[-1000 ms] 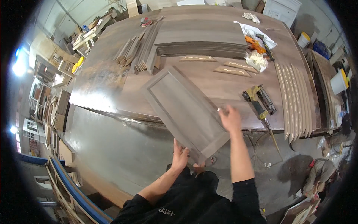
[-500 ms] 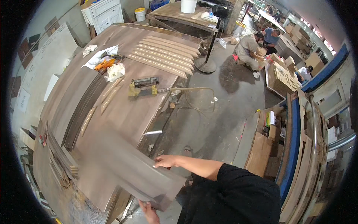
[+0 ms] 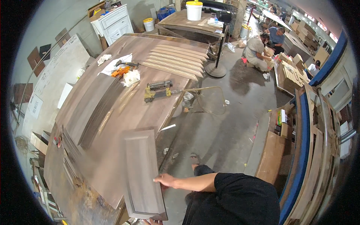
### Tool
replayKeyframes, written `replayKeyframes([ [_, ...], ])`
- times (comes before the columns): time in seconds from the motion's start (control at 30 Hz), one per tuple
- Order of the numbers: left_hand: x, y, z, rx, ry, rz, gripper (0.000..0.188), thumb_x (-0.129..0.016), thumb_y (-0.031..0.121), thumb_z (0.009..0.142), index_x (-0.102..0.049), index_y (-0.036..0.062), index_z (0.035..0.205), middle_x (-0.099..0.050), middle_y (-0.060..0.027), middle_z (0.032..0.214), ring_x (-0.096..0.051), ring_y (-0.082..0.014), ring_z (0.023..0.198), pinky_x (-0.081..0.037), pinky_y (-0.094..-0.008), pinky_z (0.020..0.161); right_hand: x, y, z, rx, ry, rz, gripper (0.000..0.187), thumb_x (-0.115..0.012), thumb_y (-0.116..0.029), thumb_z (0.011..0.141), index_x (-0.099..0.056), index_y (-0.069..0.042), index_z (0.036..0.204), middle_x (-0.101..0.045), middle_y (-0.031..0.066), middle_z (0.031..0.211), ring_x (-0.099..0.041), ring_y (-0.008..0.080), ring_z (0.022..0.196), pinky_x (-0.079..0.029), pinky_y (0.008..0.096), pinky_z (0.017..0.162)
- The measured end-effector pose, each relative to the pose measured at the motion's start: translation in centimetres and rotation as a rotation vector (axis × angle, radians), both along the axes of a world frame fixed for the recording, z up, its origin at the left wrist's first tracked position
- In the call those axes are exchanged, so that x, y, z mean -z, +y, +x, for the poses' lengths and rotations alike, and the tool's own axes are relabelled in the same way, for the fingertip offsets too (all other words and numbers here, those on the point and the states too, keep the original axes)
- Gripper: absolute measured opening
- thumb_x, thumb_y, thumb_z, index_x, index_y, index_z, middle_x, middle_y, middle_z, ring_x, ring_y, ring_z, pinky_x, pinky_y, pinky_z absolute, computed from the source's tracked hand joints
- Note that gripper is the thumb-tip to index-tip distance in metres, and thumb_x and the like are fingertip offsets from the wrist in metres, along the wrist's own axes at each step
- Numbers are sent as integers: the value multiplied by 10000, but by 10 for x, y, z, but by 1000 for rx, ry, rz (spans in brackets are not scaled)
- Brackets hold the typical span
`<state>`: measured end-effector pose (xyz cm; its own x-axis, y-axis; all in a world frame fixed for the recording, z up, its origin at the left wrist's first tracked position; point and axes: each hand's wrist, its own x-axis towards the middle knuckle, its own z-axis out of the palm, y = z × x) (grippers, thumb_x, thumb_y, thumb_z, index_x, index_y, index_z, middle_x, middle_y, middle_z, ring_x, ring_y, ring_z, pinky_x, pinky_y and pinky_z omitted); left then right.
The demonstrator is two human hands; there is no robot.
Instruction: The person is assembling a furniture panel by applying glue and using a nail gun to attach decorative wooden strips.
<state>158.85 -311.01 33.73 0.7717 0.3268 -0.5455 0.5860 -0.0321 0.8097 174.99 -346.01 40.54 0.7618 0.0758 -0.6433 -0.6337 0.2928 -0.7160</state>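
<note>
A grey-brown framed cabinet door (image 3: 143,172) with a recessed border lies lengthwise away from me over the near edge of the worktable (image 3: 112,168). My right hand (image 3: 165,180) grips its right long edge, thumb on the face and the other fingers underneath. At the near short end my left hand (image 3: 153,222) holds the bottom edge; only its fingertips show at the picture's rim. Beyond the door, a nail gun (image 3: 157,91) with a yellow handle rests on the table, its hose running off to the right.
Several wood strips (image 3: 172,62) with wavy glue lines lie at the table's far end. Left of them are an orange tool (image 3: 120,71) and crumpled white cloth (image 3: 131,78). Dark strips (image 3: 99,112) are stacked along the left. Two people (image 3: 257,52) crouch at the far right.
The cabinet door has swung from slanting left to pointing nearly straight away from me. Both hands stay on it, and the view has shifted, moving my left hand mostly out of the picture.
</note>
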Motion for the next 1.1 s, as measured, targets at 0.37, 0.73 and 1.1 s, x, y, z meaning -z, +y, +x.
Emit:
replayKeyframes([
  [0.37, -117, -43, 173, -137, -89, 45, 598, -543, 263, 1003, -358, 94, 1547, -507, -79, 1386, -499, -221, 1222, -459, -422, 957, -53, -119, 90, -364, 21, -87, 486, -639, -434, 973, -712, 31, 1095, -757, 114, 917, -728, 174, 767, -542, 270, 652],
  [0.73, -126, -59, 315, 145, 1, 594, 605, -755, 330, 857, -575, -52, 1290, -685, -197, 1061, -656, -316, 975, -510, -411, 874, -54, -212, 212, -4, -487, -1006, 438, -694, -289, 884, -647, -93, 1273, -681, 189, 1193, -656, 333, 1084, -522, 416, 934],
  [1.1, -62, -3, 338, 142, -54, 493, 521, -755, 161, 883, -521, -28, 1309, -667, -107, 920, -621, -180, 786, -502, -328, 671, -49, -185, 167, 19, -381, -1226, 506, -734, -190, 824, -623, -186, 1318, -632, 95, 1275, -570, 354, 1151, -481, 444, 1000],
])
